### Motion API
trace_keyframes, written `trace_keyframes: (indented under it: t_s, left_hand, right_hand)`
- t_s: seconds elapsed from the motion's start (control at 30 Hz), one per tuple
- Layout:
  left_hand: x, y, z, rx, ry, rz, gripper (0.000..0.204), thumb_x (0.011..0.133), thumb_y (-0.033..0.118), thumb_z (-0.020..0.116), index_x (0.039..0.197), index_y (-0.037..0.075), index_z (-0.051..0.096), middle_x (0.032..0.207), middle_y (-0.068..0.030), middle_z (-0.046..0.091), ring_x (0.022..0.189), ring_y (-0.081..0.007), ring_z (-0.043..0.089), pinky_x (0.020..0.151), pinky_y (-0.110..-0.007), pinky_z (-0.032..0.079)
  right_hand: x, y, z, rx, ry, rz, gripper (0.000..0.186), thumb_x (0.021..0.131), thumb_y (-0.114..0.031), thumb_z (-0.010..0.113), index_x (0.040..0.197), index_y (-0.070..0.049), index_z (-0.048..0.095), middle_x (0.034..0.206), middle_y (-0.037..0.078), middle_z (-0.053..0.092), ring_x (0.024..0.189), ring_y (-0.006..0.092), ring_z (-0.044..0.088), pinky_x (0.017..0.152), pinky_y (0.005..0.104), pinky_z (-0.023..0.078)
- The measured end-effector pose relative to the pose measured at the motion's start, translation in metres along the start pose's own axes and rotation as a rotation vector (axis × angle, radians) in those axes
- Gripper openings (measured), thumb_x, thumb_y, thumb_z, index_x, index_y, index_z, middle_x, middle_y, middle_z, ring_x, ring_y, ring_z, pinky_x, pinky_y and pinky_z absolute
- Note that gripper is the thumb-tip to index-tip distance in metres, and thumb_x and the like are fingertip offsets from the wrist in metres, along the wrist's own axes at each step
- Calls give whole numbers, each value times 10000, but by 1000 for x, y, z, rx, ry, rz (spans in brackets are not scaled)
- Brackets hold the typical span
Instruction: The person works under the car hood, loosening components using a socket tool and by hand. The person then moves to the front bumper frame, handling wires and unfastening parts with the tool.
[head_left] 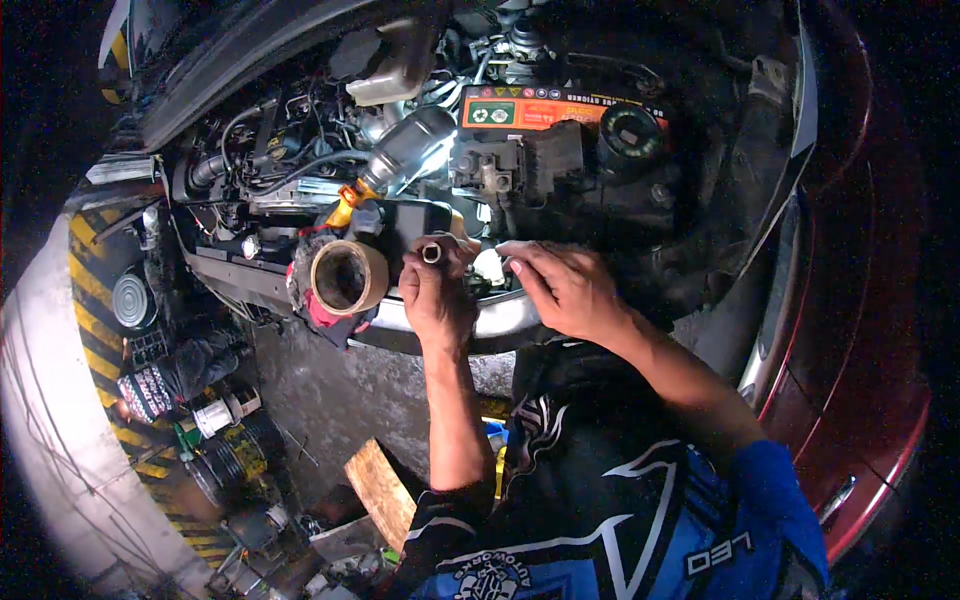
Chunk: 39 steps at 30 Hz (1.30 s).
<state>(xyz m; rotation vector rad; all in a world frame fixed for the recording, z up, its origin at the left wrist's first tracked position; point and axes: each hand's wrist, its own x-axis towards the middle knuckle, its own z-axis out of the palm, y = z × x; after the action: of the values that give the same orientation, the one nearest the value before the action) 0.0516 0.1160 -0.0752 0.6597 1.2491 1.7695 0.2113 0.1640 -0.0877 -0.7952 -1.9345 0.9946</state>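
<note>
My left hand is closed around a small hollow metal piece, whose round open end faces up between thumb and fingers. Its exact kind is hard to tell. To its right, my right hand has thumb and fingertips drawn together; whatever is in them is too small to make out. Between the hands shows a bright white patch, too glaring to identify. Left of my left hand, a roll of beige tape rests on a dark and red rag at the car's front edge.
Beyond my hands lies an open engine bay with a battery bearing an orange label. A grey bulb-shaped object with an orange end leans beside bright light. Below left, a wooden board and a bucket stand near a striped kerb.
</note>
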Motion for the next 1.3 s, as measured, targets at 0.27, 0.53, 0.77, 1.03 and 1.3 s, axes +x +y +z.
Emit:
trace_keyframes:
  t_s: [0.27, 0.53, 0.77, 1.03, 1.3]
  left_hand:
    - [-2, 7, 22, 194, 96, 126, 430, 940, 471, 502, 892, 43, 514, 827, -47, 524, 789, -165, 524, 798, -368, 488]
    - [0, -5, -7, -20, -33, 48, 360, 992, 388, 422, 1025, 54, 552, 937, -38, 582, 795, -149, 548, 703, -290, 462]
    - [2, -2, 2, 141, 26, 96, 359, 992, 400, 409, 1002, 57, 516, 891, -36, 558, 784, -143, 521, 718, -285, 440]
    - [-8, -10, -2, 682, 104, 396, 332, 1005, 350, 412, 1062, 42, 522, 927, -33, 540, 788, -132, 506, 749, -264, 418]
    - [-5, 1, -5, 73, -106, 33, 497, 947, 508, 461, 1068, 32, 537, 908, -30, 537, 840, -120, 491, 742, -267, 413]
  right_hand:
    - [-4, 5, 2, -8, -46, -38, 180, 879, -70, 544, 1042, -5, 582, 929, 172, 659, 823, 314, 659, 717, 388, 538]
    - [-2, 2, -1, 35, -53, -14, 177, 892, -81, 529, 1045, -9, 582, 941, 171, 658, 848, 319, 656, 747, 404, 532]
    - [-4, 4, -2, 54, -84, -7, 213, 894, -83, 528, 1085, -10, 587, 1021, 164, 643, 918, 301, 645, 789, 402, 520]
    - [4, -9, 1, 1, -52, 59, 153, 878, -49, 572, 1007, -20, 649, 934, 137, 682, 829, 281, 675, 728, 355, 527]
    - [4, -8, -1, 12, -72, 33, 171, 891, -52, 560, 1044, -27, 635, 904, 124, 680, 800, 266, 675, 715, 347, 521]
